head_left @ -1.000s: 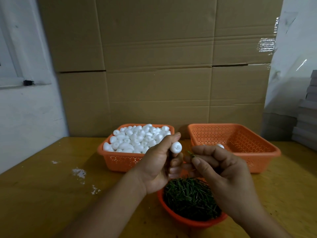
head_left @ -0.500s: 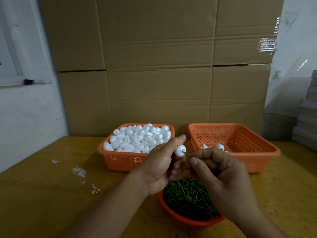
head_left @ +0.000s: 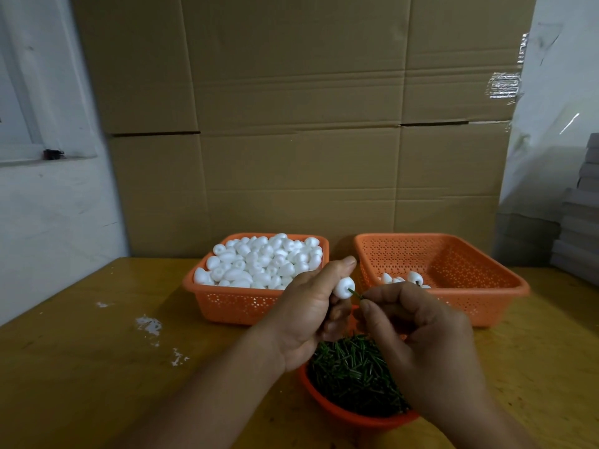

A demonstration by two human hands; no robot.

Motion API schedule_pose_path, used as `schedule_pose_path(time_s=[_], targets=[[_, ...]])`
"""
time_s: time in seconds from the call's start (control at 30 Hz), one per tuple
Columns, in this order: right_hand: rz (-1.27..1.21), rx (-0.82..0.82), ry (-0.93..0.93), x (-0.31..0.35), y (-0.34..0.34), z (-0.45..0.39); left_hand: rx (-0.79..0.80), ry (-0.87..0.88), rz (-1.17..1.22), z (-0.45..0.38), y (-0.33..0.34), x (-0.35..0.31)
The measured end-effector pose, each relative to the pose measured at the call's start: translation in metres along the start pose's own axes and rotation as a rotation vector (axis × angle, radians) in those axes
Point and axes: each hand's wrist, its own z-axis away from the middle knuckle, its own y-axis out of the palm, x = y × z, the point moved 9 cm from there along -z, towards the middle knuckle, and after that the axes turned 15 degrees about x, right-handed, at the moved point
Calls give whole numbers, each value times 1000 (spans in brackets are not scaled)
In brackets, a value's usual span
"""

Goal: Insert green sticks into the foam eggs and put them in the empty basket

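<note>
My left hand (head_left: 306,314) pinches a white foam egg (head_left: 344,287) between thumb and fingers, above the table's middle. My right hand (head_left: 418,338) pinches a green stick (head_left: 355,293) whose tip is in the egg's end. Below both hands sits an orange bowl (head_left: 343,413) full of green sticks (head_left: 351,374). The left orange basket (head_left: 240,303) is heaped with foam eggs (head_left: 265,260). The right orange basket (head_left: 479,306) holds a few eggs with sticks (head_left: 403,278) at its near left corner.
A yellow wooden table (head_left: 81,367) carries everything, with white foam crumbs (head_left: 149,324) on its left part. Large cardboard boxes (head_left: 298,124) stand right behind the baskets. A white wall is on the left and a stack of grey boxes (head_left: 580,222) on the right.
The egg and the stick came together: the stick, apart from the egg a second ago, now has its tip in the egg. Both hands stayed above the bowl.
</note>
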Motion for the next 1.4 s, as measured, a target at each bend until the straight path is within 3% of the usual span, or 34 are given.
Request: schedule_pose_path(time_s=[0.23, 0.63, 0.83, 1.13, 1.4], targets=[[152, -43, -71, 10, -1, 0, -15, 32, -66, 2, 3, -5], [142, -48, -92, 14, 1, 1, -59, 119, -126, 6, 7, -14], [27, -91, 31, -4, -9, 1, -123, 246, -361, 10, 4, -31], [-101, -102, 199, -24, -12, -3, -56, 292, -331, 10, 6, -33], [-254, -99, 240, -24, -10, -1, -1, 351, -403, 12, 12, -39]])
